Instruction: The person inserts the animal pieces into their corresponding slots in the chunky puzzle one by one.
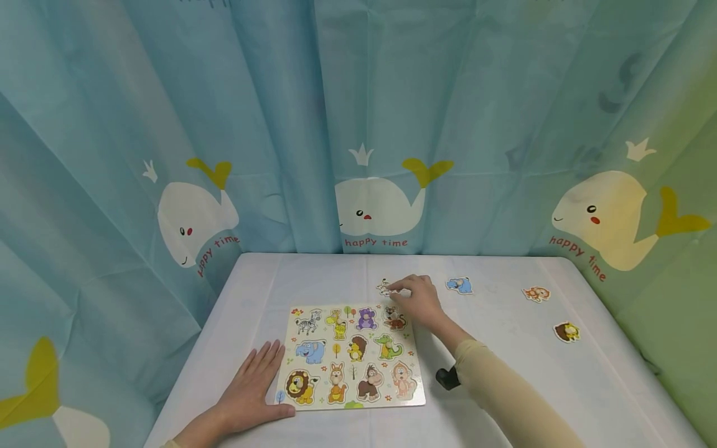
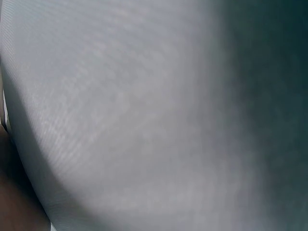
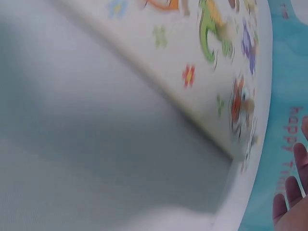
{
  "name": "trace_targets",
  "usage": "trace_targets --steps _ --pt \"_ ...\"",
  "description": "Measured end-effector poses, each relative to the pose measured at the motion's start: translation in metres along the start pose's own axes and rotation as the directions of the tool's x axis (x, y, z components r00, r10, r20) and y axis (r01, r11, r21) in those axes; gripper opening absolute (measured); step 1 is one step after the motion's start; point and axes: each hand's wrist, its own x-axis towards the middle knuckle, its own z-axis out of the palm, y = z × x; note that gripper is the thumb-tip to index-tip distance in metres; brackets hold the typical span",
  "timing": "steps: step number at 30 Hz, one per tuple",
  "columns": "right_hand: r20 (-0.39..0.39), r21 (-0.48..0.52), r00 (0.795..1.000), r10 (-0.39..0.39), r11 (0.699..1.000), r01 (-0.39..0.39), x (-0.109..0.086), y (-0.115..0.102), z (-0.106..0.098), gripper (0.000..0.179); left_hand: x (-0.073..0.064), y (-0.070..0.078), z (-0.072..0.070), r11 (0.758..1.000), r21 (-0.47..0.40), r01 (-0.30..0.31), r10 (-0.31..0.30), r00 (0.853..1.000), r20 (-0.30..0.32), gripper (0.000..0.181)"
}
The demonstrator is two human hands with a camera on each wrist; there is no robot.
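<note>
A wooden animal puzzle board lies on the table. My left hand rests flat at its left edge, fingers extended, thumb touching the lower left corner. Beyond the board's far edge lies a small zebra piece. My right hand reaches over the board's far right corner, index fingertip right at the zebra piece. The right wrist view shows several fingers of the right hand extended, with the tiger piece on the board nearby. The left wrist view is mostly blurred pale cloth.
Loose pieces lie to the right: a blue hippo, a monkey and a brown-and-yellow hedgehog. A black object shows beside the right sleeve. A blue whale-print curtain hangs behind the white table.
</note>
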Motion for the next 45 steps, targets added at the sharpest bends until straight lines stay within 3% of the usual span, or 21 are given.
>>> trace_targets --steps 17,28,32,38,45 --pt "-0.107 -0.014 0.991 0.080 0.997 -0.082 -0.008 0.057 -0.055 0.026 -0.003 -0.001 -0.001 0.999 -0.029 -0.042 0.041 0.998 -0.045 0.124" --pt "-0.116 0.010 0.986 0.119 0.993 -0.119 -0.016 0.080 -0.077 0.029 -0.002 0.001 0.000 1.000 -0.027 -0.004 0.004 1.000 -0.002 0.127" --pt "-0.136 0.005 0.978 0.156 0.988 -0.157 -0.019 0.088 -0.084 0.031 -0.001 0.001 0.000 1.000 -0.023 0.004 -0.004 1.000 0.016 0.128" --pt "-0.182 -0.018 0.960 0.213 0.975 -0.220 -0.021 0.098 -0.089 0.034 -0.001 0.001 0.002 1.000 -0.014 -0.008 0.008 1.000 -0.016 0.127" --pt "-0.171 -0.048 0.951 0.258 0.962 -0.270 -0.019 0.108 -0.088 0.038 -0.002 0.000 0.002 1.000 -0.016 -0.008 0.008 1.000 -0.013 0.126"
